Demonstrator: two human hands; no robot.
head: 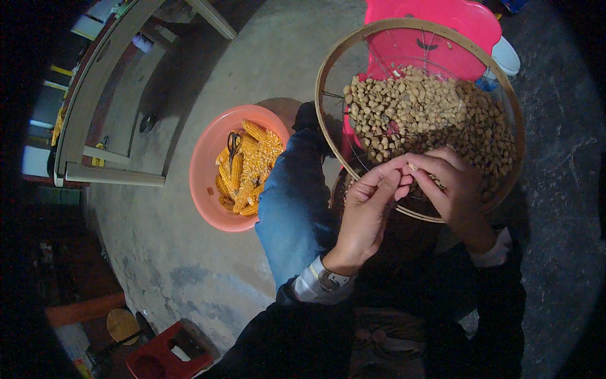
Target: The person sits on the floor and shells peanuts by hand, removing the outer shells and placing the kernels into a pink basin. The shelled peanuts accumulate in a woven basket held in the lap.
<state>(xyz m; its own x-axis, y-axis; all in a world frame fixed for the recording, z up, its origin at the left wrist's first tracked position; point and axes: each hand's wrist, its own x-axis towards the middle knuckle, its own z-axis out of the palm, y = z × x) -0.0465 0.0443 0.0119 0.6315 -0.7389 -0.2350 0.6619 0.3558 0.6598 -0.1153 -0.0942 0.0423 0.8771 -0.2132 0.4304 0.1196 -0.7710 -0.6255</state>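
Observation:
Both hands meet over the near rim of a round, wood-rimmed sieve (326, 76). Inside it lies a heap of small tan nuts (402, 102), apparently unshelled peanuts, with a small reddish scrap among them. My right hand (450, 184) pinches a small pale piece (412, 166) between thumb and finger. My left hand (369, 203) has its thumb against its curled fingers, and its fingertips reach the right hand's. Whether anything sits inside the left hand is hidden. Shadow covers the near right part of the heap.
An orange plastic basin (203, 189) left of my leg holds corn cobs (236, 170), loose kernels (265, 154) and black-handled scissors (233, 147). A pink plastic chair (435, 33) stands under the sieve's far side. At lower left is a red stool (156, 355); a wooden table frame (109, 175) stands upper left.

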